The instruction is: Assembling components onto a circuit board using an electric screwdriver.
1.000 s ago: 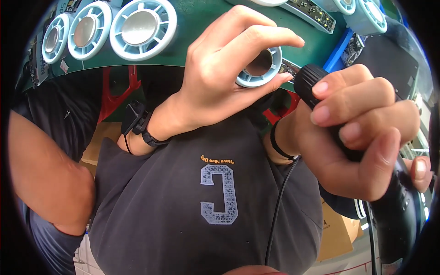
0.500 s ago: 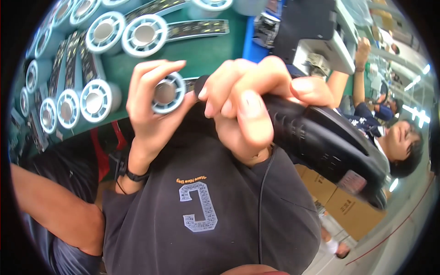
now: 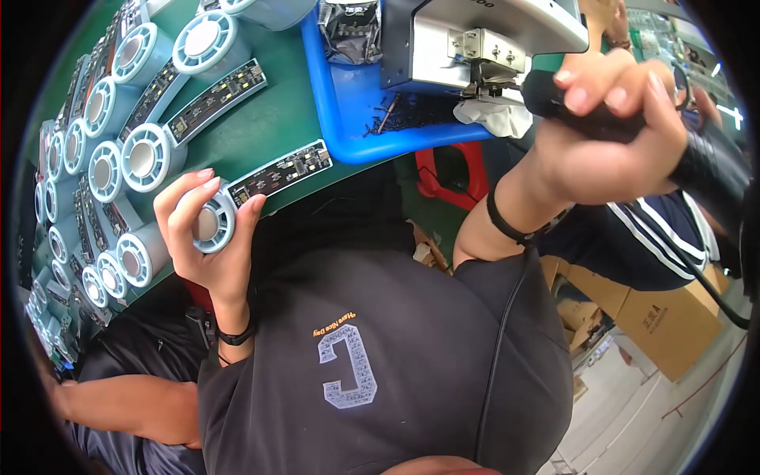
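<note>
My left hand (image 3: 198,245) grips a light blue plastic housing, its round ribbed head (image 3: 218,222) between thumb and fingers. From that head a straight handle with a black circuit board (image 3: 285,170) points right, over the edge of the green table. My right hand (image 3: 613,150) is wrapped round a black electric screwdriver (image 3: 716,174), raised at the right. The screwdriver's dark front end (image 3: 542,93) is beside the metal outlet of a white and black screw feeder (image 3: 491,51); its bit is too small to make out.
Several similar housings (image 3: 146,154) crowd the green table (image 3: 277,103) at left. A blue tray (image 3: 356,150) under the feeder holds loose dark screws (image 3: 427,115), a white cloth (image 3: 503,119) and a dark bag (image 3: 350,32). Another person's arm (image 3: 134,408) is at lower left, cartons (image 3: 665,324) at right.
My right hand has swung the screwdriver from beside the held housing over to the feeder on the right. My left hand has lowered, still holding the housing; the view has shifted right.
</note>
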`<state>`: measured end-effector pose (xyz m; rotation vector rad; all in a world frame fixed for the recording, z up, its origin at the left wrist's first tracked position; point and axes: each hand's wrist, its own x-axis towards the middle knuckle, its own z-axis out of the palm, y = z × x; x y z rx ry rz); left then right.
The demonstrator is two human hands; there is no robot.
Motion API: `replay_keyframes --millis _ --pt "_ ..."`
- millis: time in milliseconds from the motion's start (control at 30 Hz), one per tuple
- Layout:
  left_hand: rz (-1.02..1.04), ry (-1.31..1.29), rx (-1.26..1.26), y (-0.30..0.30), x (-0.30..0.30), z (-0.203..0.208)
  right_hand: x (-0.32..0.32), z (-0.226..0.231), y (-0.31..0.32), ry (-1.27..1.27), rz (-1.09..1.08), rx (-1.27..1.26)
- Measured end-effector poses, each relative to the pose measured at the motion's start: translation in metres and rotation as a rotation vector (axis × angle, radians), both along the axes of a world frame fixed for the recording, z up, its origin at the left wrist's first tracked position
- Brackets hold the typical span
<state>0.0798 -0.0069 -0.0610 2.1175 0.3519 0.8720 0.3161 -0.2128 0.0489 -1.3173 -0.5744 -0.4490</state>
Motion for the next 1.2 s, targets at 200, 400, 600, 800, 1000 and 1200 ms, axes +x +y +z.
replay_keyframes --millis 200,400,600,800,1000,1200 --pt "0.019 -0.007 -0.009 0.001 -0.001 0.000 -0.022 0.014 0.010 0.051 0.090 -0.251" --pt "0.012 -0.026 0.006 0.006 -0.003 -0.003 -0.034 -0.004 0.011 0.019 0.295 -0.178" --pt "-0.044 -0.139 -0.013 0.020 0.004 -0.010 -0.118 -0.001 0.053 -0.009 0.473 0.075" --pt "-0.025 -0.249 -0.077 0.022 0.001 -0.024 -0.123 -0.018 0.082 -0.027 0.712 -0.099" --pt "-0.091 -0.158 -0.052 0.022 -0.007 -0.026 -0.119 -0.025 0.094 -0.019 0.828 -0.140" --pt "-0.107 -0.203 -0.004 0.026 -0.002 -0.019 -0.125 -0.030 0.102 -0.011 0.780 -0.179"
